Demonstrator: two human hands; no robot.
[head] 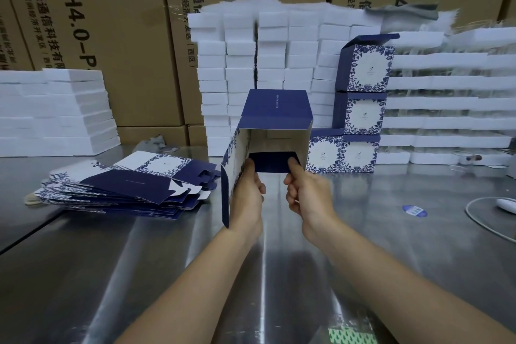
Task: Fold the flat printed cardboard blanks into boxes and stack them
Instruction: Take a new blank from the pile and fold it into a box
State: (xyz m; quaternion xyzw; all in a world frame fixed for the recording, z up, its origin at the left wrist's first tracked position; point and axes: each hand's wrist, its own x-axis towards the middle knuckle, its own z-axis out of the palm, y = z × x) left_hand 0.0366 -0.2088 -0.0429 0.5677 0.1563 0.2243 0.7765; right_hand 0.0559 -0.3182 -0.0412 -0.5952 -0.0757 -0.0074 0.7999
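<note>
Both hands are working on one half-formed box: the left hand point(248, 190) is gripping the box's left wall, thumb reaching inside, and the right hand point(305, 190) is pinching the dark blue inner flap point(272, 162) between thumb and curled fingers.

The steel worktop point(167, 260) is carrying everything. On its left side, well apart from the hands, a sprawling pile of flat blanks point(125, 187) is lying unfolded, so most of the job looks to be ahead. Behind and to the right, four finished boxes point(363, 114) are standing stacked against white foam stacks point(240, 64); that is the part done.

The box in hand point(276, 112) is being held up between the two piles, open end facing the person, top flap standing up and walls squared. I judge the bottom flaps are being tucked, with closing and stacking yet to come.
</note>
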